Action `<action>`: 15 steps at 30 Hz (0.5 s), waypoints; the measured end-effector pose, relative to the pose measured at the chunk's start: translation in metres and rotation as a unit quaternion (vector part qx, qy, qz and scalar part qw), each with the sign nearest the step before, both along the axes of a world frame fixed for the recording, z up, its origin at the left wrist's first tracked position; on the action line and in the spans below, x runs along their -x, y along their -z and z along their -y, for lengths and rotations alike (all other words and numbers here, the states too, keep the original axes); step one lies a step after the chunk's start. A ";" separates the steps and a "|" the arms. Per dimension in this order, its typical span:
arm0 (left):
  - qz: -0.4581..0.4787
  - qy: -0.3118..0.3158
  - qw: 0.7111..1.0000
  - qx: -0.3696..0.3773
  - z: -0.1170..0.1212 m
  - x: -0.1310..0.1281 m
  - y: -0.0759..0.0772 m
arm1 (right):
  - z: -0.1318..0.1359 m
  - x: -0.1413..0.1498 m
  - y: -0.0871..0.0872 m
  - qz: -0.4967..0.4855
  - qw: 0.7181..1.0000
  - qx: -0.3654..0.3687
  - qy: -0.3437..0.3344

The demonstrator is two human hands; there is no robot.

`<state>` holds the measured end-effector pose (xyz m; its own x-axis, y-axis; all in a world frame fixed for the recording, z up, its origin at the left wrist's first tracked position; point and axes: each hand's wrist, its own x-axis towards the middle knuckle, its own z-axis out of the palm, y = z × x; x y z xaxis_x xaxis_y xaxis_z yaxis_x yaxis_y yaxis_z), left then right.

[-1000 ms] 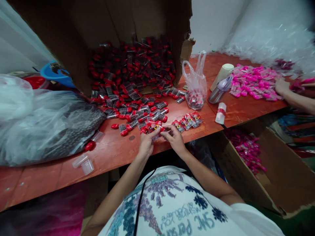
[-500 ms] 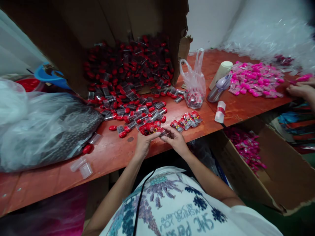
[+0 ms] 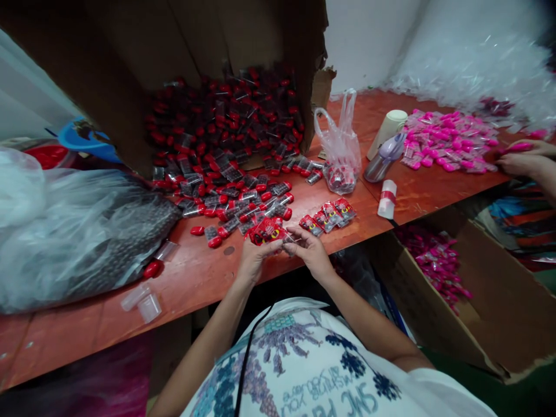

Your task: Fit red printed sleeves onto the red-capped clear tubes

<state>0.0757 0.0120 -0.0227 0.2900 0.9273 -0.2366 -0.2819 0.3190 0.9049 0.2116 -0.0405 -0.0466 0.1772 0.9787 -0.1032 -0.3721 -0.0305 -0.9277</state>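
Note:
Between both hands, just over the table's front edge, is a red printed packet [image 3: 267,230]. My left hand [image 3: 255,258] grips its lower left part, thumb across the front. With fingers pinched, my right hand [image 3: 309,250] holds the packet's right end; the fingers hide that end. Right of it, several filled red packets [image 3: 328,215] lie in an overlapping row. Beyond my hands spreads a heap of small clear containers with red caps [image 3: 226,191], dark contents inside, spilling from a tipped cardboard box [image 3: 278,35].
A plastic bag of dark beads [image 3: 99,237] bulges at the left, near clear empty cups [image 3: 150,307]. A small carrier bag [image 3: 341,156], a bottle [image 3: 384,159] and a roll [image 3: 387,200] stand rightward. Another person's hands [image 3: 525,159] work by pink packets [image 3: 452,142]. Below is an open carton [image 3: 486,301].
The red packet is turned slightly more upright, showing more of its printed front. Both my hands keep their hold. The other person's hands have shifted a little leftward.

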 end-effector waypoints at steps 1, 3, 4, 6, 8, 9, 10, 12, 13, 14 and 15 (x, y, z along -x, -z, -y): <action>0.000 -0.005 1.000 0.003 0.001 -0.001 0.001 | 0.001 0.001 0.000 0.009 1.000 -0.006 0.005; -0.009 -0.008 1.000 0.009 0.003 -0.003 0.001 | 0.003 0.002 0.000 0.039 0.999 -0.020 0.018; -0.015 -0.005 1.000 0.012 0.003 -0.003 0.001 | 0.004 0.003 0.001 0.053 0.998 -0.024 0.025; -0.024 0.015 0.999 0.017 0.003 -0.002 -0.001 | 0.005 0.005 0.001 0.064 0.997 -0.021 0.035; -0.026 0.037 0.999 0.019 0.000 0.000 -0.003 | 0.005 0.006 0.002 0.049 0.998 -0.009 0.037; -0.025 0.042 0.999 0.021 -0.001 0.001 -0.004 | 0.005 0.006 0.003 0.039 0.999 -0.003 0.036; -0.023 0.039 0.999 0.025 -0.002 0.002 -0.004 | 0.005 0.005 0.003 0.034 0.999 -0.002 0.031; -0.018 0.009 0.999 0.036 -0.003 0.003 -0.002 | 0.006 0.003 0.005 0.048 0.999 -0.016 0.009; -0.017 -0.009 0.999 0.040 -0.003 0.004 -0.001 | 0.006 0.001 0.006 0.066 0.997 -0.030 -0.006; -0.017 -0.023 0.999 0.040 -0.002 0.003 0.001 | 0.007 0.000 0.007 0.087 0.995 -0.044 -0.020; -0.016 -0.028 0.999 0.039 -0.002 0.003 0.002 | 0.008 -0.002 0.008 0.109 0.992 -0.058 -0.028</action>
